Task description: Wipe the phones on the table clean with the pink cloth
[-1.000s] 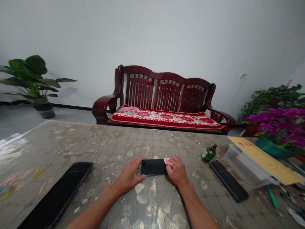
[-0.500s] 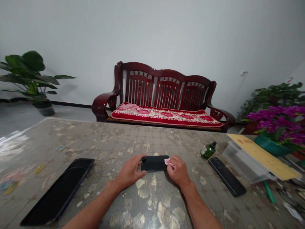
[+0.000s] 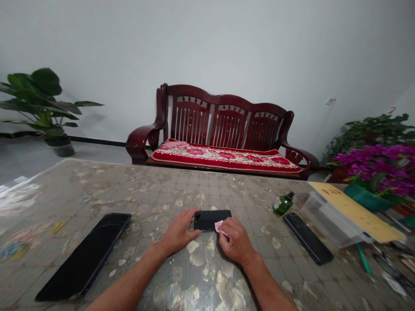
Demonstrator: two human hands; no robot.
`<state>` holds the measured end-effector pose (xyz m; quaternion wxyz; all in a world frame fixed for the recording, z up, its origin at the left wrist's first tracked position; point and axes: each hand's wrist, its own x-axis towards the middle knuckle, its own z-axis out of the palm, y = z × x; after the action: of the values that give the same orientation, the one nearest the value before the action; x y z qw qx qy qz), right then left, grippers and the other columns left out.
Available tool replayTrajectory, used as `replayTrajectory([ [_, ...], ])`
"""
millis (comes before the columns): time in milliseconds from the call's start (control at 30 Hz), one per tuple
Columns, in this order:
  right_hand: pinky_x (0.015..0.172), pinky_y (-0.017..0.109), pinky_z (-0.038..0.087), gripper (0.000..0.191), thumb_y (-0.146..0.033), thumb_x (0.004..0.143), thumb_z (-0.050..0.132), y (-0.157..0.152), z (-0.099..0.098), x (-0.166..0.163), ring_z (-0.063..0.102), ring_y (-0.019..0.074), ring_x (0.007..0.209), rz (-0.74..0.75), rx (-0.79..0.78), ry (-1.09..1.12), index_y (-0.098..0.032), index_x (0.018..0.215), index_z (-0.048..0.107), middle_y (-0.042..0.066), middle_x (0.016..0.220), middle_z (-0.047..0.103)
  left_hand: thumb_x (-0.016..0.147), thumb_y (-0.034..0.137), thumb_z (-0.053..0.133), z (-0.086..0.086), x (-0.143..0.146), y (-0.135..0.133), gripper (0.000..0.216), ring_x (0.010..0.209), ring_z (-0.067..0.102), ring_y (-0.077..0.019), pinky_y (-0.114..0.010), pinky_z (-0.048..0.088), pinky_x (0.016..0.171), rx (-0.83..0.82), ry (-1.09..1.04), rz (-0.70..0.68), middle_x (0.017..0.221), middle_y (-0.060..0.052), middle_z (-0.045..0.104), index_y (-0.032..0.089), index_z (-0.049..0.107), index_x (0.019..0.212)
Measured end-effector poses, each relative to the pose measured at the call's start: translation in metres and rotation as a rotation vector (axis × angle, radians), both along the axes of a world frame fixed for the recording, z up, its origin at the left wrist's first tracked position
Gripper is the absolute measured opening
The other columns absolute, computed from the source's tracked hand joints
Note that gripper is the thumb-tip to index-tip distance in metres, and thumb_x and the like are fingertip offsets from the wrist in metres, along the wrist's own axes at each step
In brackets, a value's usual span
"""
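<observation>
A small black phone (image 3: 210,218) lies flat on the patterned table (image 3: 155,194) in front of me. My left hand (image 3: 180,231) rests at its left end, with thumb and fingers pinching the edge. My right hand (image 3: 236,242) is closed round a small pink cloth (image 3: 219,226), which it presses on the phone's lower middle part.
A large black tablet (image 3: 86,255) lies at the left. Another black phone (image 3: 308,243) and a small green bottle (image 3: 283,204) lie to the right, beside a clear plastic box (image 3: 330,220) with a yellow sheet. Rubber bands lie far left. A wooden bench stands behind the table.
My right hand has slid the pink cloth leftward from the phone's right end toward its middle. My left hand has kept its hold on the left end.
</observation>
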<state>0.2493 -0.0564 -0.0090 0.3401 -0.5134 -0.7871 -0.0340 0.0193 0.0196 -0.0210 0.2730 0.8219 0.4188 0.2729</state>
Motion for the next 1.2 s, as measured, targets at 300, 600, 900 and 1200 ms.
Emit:
replayTrajectory([
  [300, 0.071, 0.029, 0.04, 0.02, -0.005, 0.074, 0.048, 0.003, -0.001, 0.016, 0.052, 0.0185, 0.075, -0.136, 0.043, 0.014, -0.019, 0.074, 0.062, 0.004, 0.073, 0.057, 0.068, 0.018, 0.069, -0.001, 0.0, 0.0, 0.064, 0.112, 0.061, -0.0297, -0.044, 0.047, 0.099, -0.026, -0.012, 0.006, 0.123, -0.011, 0.064, 0.02, 0.054, 0.13],
  [600, 0.073, 0.03, 0.041, 0.018, -0.007, 0.08, 0.05, 0.001, 0.005, -0.024, 0.052, 0.0189, 0.079, 0.008, -0.027, -0.046, -0.019, 0.079, 0.064, 0.005, 0.079, 0.059, 0.069, 0.018, 0.07, -0.009, -0.001, 0.002, 0.067, 0.113, 0.06, -0.0293, -0.045, 0.047, 0.099, -0.022, -0.037, 0.002, 0.125, -0.01, 0.063, 0.022, 0.052, 0.133],
  [900, 0.076, 0.03, 0.043, 0.023, -0.005, 0.079, 0.05, 0.0, 0.001, -0.011, 0.055, 0.0193, 0.082, -0.06, 0.005, 0.0, -0.02, 0.082, 0.065, 0.005, 0.08, 0.06, 0.07, 0.018, 0.069, -0.007, -0.001, 0.002, 0.066, 0.111, 0.061, -0.0285, -0.043, 0.047, 0.099, -0.023, -0.018, 0.005, 0.126, -0.009, 0.064, 0.023, 0.052, 0.133],
  [1200, 0.077, 0.032, 0.043, 0.023, -0.005, 0.08, 0.049, 0.008, -0.002, 0.0, 0.055, 0.0205, 0.082, -0.166, 0.025, -0.014, -0.02, 0.084, 0.067, 0.006, 0.081, 0.06, 0.07, 0.019, 0.069, -0.002, -0.001, 0.0, 0.066, 0.111, 0.061, -0.0291, -0.044, 0.047, 0.098, -0.037, -0.008, 0.01, 0.126, -0.009, 0.063, 0.024, 0.052, 0.133],
])
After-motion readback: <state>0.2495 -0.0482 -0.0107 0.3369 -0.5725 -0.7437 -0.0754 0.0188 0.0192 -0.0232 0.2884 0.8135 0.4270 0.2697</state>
